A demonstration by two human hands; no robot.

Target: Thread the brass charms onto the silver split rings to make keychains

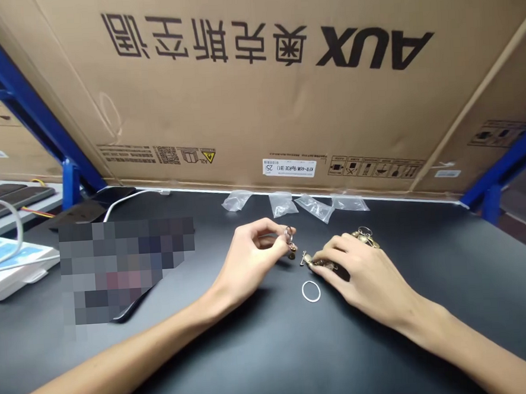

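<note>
A small silver key ring (288,234) is pinched between the thumb and fingertips of my left hand (253,254), raised a little off the black tabletop. Below that ring hangs a small bronze-coloured metal charm (292,253). To the right, the thumb and forefinger of my right hand (360,268) close on a small brass-coloured metal piece (308,258) low over the table. More brass-coloured pieces with a ring (365,233) show behind the knuckles, partly hidden by the hand. A larger flat silver ring (311,291) lies on the table between my hands, touched by neither.
Several small clear plastic bags (283,204) lie along the table's back edge. Behind them stands a large cardboard box (248,103) between blue metal posts (70,182). At the left are a pixelated dark device (131,303), a white cable (129,197) and a white-and-blue box (15,257).
</note>
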